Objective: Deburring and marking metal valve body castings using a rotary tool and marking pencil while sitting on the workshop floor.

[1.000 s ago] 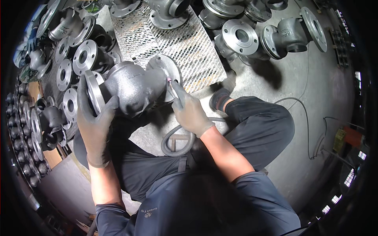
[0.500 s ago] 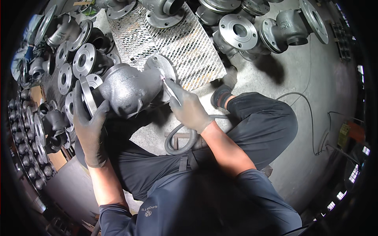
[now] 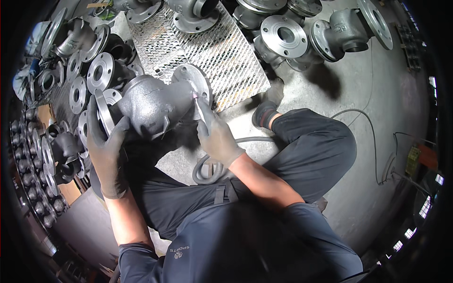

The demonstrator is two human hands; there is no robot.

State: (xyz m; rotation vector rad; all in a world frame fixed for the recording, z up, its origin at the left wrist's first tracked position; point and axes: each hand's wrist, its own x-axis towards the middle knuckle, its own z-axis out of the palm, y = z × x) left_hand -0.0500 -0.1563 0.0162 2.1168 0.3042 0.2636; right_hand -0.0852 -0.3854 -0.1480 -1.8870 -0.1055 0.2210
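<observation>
The gloved left hand (image 3: 106, 153) gripped the near flange of a grey cast valve body (image 3: 151, 107), which was held above the person's lap, just off the near edge of a perforated metal plate (image 3: 222, 52) lying on the floor. The gloved right hand (image 3: 218, 139) was closed around a slim pencil grinder (image 3: 200, 109), its tip touching the valve's far flange (image 3: 193, 85). A grey hose (image 3: 212, 165) looped on the floor below that hand, and other flanged valves (image 3: 339, 33) lay around the plate.

Gloved left hand (image 3: 107, 151) grips a grey cast flanged valve body (image 3: 151, 106); gloved right hand (image 3: 218, 139) presses a pencil grinder (image 3: 200, 109) against its flange, hose (image 3: 210, 165) trailing.
</observation>
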